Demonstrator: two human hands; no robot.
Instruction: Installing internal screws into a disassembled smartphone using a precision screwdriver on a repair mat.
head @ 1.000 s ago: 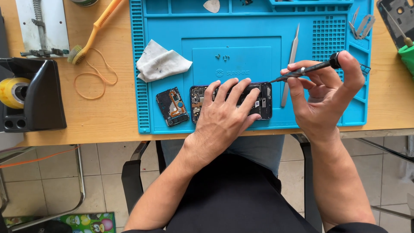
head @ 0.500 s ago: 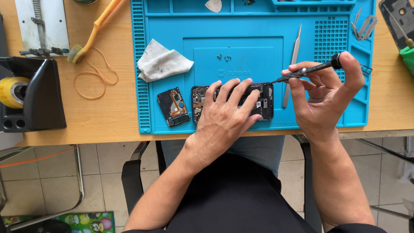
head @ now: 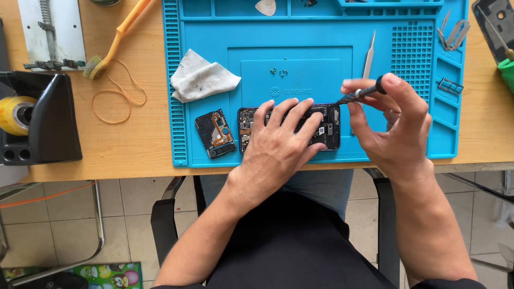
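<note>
An opened black phone (head: 327, 128) lies near the front edge of a blue work mat (head: 316, 48). My left hand (head: 278, 144) lies flat on it, fingers spread, pressing it down. My right hand (head: 393, 123) holds a thin black screwdriver (head: 360, 95) by the handle, its tip pointing left and down at the phone's right end. A removed black inner cover (head: 216, 134) with orange flex parts lies on the mat to the left of the phone.
A white crumpled cloth (head: 201, 80), steel tweezers (head: 368, 61), tiny screws (head: 278, 71) and a pick (head: 265, 6) lie on the mat. On the wooden table are a rubber band (head: 111, 99), an orange brush (head: 115, 37), and a tape dispenser (head: 32, 118) at the left.
The screwdriver has shifted slightly leftward with my right hand, its tip now closer to the phone's right end. My left hand stays on the phone.
</note>
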